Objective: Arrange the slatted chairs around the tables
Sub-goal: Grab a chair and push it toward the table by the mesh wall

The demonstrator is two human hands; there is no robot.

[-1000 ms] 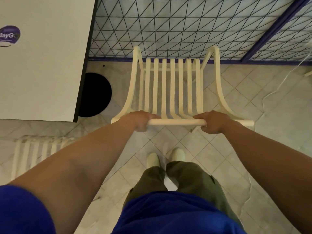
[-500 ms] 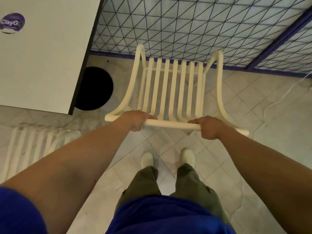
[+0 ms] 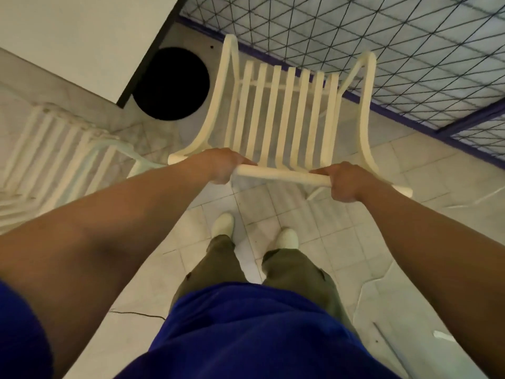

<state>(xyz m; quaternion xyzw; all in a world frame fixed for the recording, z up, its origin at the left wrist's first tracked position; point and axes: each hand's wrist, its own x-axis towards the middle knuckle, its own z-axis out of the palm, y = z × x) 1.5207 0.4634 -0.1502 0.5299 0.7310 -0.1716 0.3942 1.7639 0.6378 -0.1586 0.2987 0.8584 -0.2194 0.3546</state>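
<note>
Pale floor tiles (image 3: 322, 236) run under the person's light shoes (image 3: 223, 224); just above them the left hand (image 3: 218, 166) and right hand (image 3: 345, 184) are each clenched around the top rail of the cream slatted chair (image 3: 284, 116). Left of it stands a second slatted chair (image 3: 54, 149). Beyond, the white counter (image 3: 82, 36) with its round black base (image 3: 172, 83), and a dark wire fence (image 3: 396, 50) behind the chair

Two chairs were in view: one (image 3: 284, 116) just beyond the hands, with seven slats, and a second (image 3: 52, 149) off to the left of the left hand (image 3: 218, 166). Two hands gripped the near chair's top rail, the right hand (image 3: 345, 181) among them. One table (image 3: 82, 36) stood beyond the left hand. Two shoes (image 3: 222, 224) showed below the hands.
</note>
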